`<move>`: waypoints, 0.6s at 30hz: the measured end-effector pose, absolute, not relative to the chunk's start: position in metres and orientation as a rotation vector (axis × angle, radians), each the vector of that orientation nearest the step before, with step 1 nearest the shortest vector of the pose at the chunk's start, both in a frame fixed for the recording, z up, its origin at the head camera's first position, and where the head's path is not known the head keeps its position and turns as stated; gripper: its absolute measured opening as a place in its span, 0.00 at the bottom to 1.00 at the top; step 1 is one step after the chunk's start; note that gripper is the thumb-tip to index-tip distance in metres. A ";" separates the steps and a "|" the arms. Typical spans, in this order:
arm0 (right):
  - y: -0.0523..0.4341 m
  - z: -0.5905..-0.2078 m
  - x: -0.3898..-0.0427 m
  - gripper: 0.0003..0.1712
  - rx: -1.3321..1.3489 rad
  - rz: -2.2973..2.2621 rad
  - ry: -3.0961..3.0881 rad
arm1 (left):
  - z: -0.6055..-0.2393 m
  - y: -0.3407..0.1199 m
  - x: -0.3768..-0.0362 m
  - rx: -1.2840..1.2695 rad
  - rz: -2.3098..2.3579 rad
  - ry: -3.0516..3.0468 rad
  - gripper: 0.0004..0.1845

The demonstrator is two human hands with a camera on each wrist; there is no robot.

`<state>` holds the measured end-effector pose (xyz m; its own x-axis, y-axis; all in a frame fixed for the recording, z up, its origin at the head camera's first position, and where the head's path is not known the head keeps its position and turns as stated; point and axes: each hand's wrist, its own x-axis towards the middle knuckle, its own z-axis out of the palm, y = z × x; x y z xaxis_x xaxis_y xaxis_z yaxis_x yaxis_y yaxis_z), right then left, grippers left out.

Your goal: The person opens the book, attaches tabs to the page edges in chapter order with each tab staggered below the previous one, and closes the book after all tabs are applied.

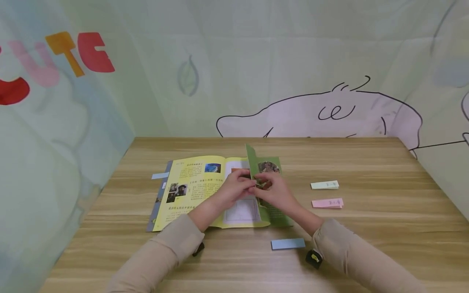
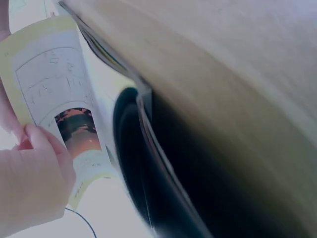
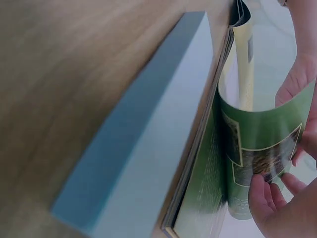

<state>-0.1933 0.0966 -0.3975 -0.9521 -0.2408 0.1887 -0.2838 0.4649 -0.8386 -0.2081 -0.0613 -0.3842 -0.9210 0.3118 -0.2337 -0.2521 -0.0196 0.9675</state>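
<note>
An illustrated magazine [image 1: 187, 195] lies open on the table, with yellow pages on the left and green ones on the right. One leaf [image 1: 252, 158] is raised upright from the right half, green on one face and pale with a picture on the other. My left hand [image 1: 234, 187] pinches its outer edge, the thumb on the pale face in the left wrist view. Opposite it, my right hand [image 1: 275, 189] pinches the same edge, with fingertips [image 3: 257, 183] against the green face. The two hands meet at the leaf, which partly hides their fingers.
A blue paper strip [image 1: 288, 243] lies in front of the magazine. To the right are a white folded slip [image 1: 325, 185] and a pink one [image 1: 327, 203], both with writing. A light blue tab [image 1: 160, 176] sticks out from the magazine's left edge. A printed cloth [image 1: 176, 106] hangs behind the table.
</note>
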 end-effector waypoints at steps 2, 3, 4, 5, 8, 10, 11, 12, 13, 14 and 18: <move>0.095 -0.398 -0.194 0.25 0.475 1.524 -2.659 | -0.383 -0.065 -0.209 0.071 1.999 1.885 0.23; 0.094 -0.397 -0.194 0.26 0.470 1.526 -2.666 | -0.383 -0.068 -0.209 0.076 1.997 1.886 0.23; 0.094 -0.397 -0.194 0.26 0.462 1.536 -2.672 | -0.382 -0.070 -0.210 0.079 1.989 1.891 0.23; 0.094 -0.398 -0.194 0.26 0.459 1.550 -2.676 | -0.381 -0.073 -0.211 0.082 1.979 1.896 0.23; 0.094 -0.399 -0.193 0.25 0.461 1.581 -2.688 | -0.380 -0.084 -0.212 0.073 1.953 1.921 0.23; 0.094 -0.400 -0.192 0.24 0.498 1.601 -2.696 | -0.379 -0.092 -0.213 0.043 1.948 1.941 0.24; 0.094 -0.401 -0.192 0.24 0.531 1.604 -2.699 | -0.379 -0.098 -0.214 0.028 1.948 1.949 0.24; 0.095 -0.401 -0.192 0.24 0.561 1.611 -2.701 | -0.379 -0.103 -0.214 0.009 1.954 1.948 0.25; 0.095 -0.402 -0.191 0.25 0.596 1.618 -2.702 | -0.378 -0.108 -0.214 -0.016 1.959 1.948 0.25; 0.095 -0.402 -0.191 0.25 0.628 1.626 -2.703 | -0.378 -0.114 -0.214 -0.039 1.963 1.946 0.25; 0.095 -0.401 -0.189 0.26 0.771 1.634 -2.694 | -0.373 -0.137 -0.215 -0.053 1.969 1.938 0.25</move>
